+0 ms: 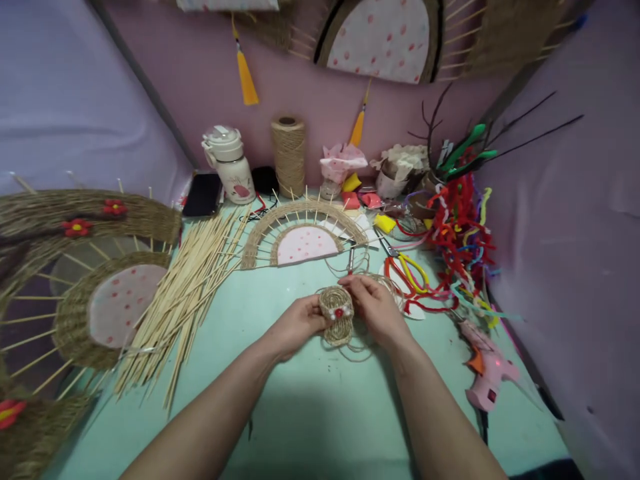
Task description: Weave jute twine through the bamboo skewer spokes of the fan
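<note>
A miniature slipper of coiled jute twine [338, 331], its strap set with a red bead and white beads, is held upright above the table. My left hand [299, 327] grips its left edge between thumb and fingers. At the slipper's upper right, my right hand [373, 303] is closed in a pinch, apparently on the jute twine [361, 357]; the fingertips partly hide the strand. Loose loops of this twine trail below the slipper and behind my right hand. Past the hands lies a fan-shaped twine weaving [260, 233] on sticks, with a spotted half-round centre [307, 245].
Bamboo sticks [187, 287] lie in a heap at left, beside a larger woven fan [70, 313]. Scissors [413, 270] and a pink glue gun [485, 373] are at right. Behind stand a bottle [235, 177], a twine spool [289, 157] and a bunch of pipe cleaners [457, 220].
</note>
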`<state>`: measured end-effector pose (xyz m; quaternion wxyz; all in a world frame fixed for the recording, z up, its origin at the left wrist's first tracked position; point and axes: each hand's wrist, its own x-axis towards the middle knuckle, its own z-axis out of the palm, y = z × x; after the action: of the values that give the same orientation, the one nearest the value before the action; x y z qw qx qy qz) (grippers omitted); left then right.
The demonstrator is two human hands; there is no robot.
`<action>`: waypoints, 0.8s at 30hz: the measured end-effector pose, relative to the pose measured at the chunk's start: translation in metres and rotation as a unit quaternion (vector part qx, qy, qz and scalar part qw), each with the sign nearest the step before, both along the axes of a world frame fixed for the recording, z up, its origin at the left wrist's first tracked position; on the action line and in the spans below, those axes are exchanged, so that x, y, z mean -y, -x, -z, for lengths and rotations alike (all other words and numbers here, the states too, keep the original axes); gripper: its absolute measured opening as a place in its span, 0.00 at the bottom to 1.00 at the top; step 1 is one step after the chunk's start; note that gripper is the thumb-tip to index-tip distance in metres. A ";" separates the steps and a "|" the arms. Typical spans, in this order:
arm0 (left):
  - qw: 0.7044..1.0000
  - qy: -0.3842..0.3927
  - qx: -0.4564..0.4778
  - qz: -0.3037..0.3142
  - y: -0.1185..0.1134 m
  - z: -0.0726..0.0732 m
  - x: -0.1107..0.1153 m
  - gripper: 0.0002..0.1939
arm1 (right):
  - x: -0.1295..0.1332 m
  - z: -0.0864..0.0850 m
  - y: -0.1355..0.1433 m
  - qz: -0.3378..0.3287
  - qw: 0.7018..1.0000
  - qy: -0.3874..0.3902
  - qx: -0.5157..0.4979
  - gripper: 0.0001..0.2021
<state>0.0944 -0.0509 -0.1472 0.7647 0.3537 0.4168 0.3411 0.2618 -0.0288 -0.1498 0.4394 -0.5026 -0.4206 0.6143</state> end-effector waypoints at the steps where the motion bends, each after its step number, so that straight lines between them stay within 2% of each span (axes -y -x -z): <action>1: 1.000 0.012 0.006 -0.023 0.001 -0.001 -0.002 0.15 | 0.001 0.001 -0.001 0.001 1.000 0.012 -0.024 0.19; 3: 0.997 0.024 0.011 -0.074 0.003 -0.003 -0.005 0.17 | 0.002 0.001 -0.003 -0.012 0.998 0.033 -0.046 0.20; 7: 0.990 -0.002 0.010 -0.140 0.005 -0.004 -0.010 0.19 | 0.006 -0.004 -0.001 -0.066 0.996 0.053 -0.005 0.16; 13: 0.993 -0.009 -0.005 -0.116 0.007 0.000 -0.008 0.13 | 0.010 -0.009 0.004 -0.098 0.993 0.060 0.033 0.12; 19: 0.994 0.052 0.064 -0.073 0.012 -0.003 -0.008 0.14 | 0.011 -0.006 0.001 -0.127 0.986 0.093 -0.061 0.12; 21: 0.993 0.071 0.065 -0.068 0.012 -0.003 -0.008 0.14 | 0.012 -0.003 0.002 -0.120 0.983 0.109 -0.086 0.13; 24: 0.994 0.057 0.028 -0.093 0.012 -0.003 -0.009 0.15 | 0.012 -0.001 0.005 -0.087 0.985 0.120 -0.087 0.14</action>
<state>0.0823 -0.0418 -0.1446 0.7604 0.2591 0.4448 0.3961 0.2567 -0.0410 -0.1487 0.3554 -0.4581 -0.3464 0.7375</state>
